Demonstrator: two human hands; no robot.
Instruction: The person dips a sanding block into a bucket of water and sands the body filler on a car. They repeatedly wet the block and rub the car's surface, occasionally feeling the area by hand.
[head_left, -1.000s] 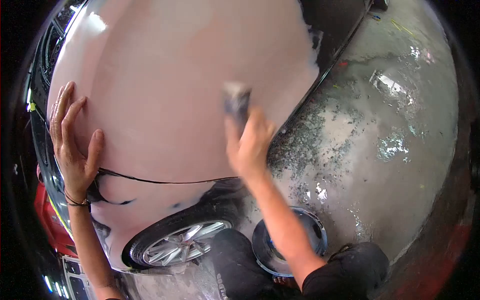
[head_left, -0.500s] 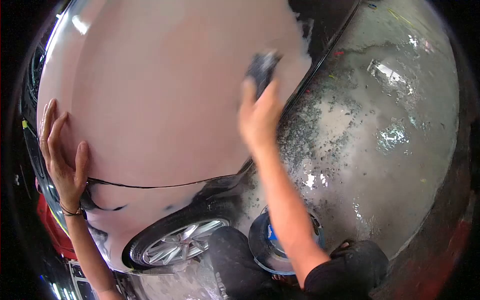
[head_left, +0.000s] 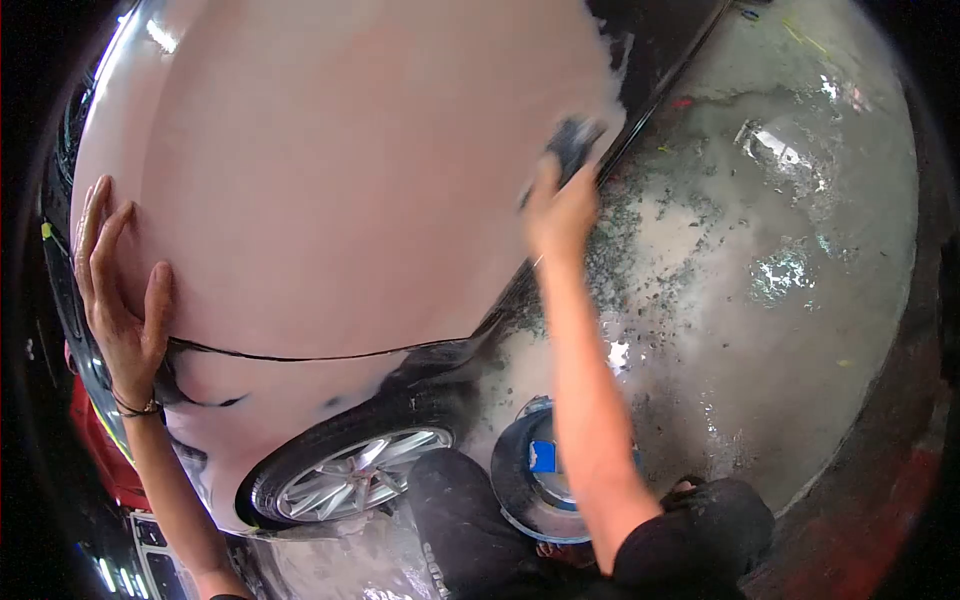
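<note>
A car door panel (head_left: 330, 190), dull pinkish with dark bare patches along its lower edge, fills the left and middle of the head view. My right hand (head_left: 562, 212) grips a dark sanding block (head_left: 574, 145) near that lower edge. Motion blurs the block, and its underside is hidden against the panel. At far left my left hand (head_left: 122, 290) lies on the panel below the windows, fingers outstretched and thumb apart, holding nothing. A dark cord or bracelet circles the left wrist.
A wheel (head_left: 360, 475) with silver spokes sits below the panel, near my knee. By my legs stands a dark bucket (head_left: 510, 480) with a blue object (head_left: 542, 457) in it. Wet, shiny concrete floor (head_left: 800, 330), scattered with dark grit, stretches to the right.
My right hand and the sanding block have moved right and slightly down, toward the panel's lower edge. My left hand stays on the panel while the whole view has shifted slightly.
</note>
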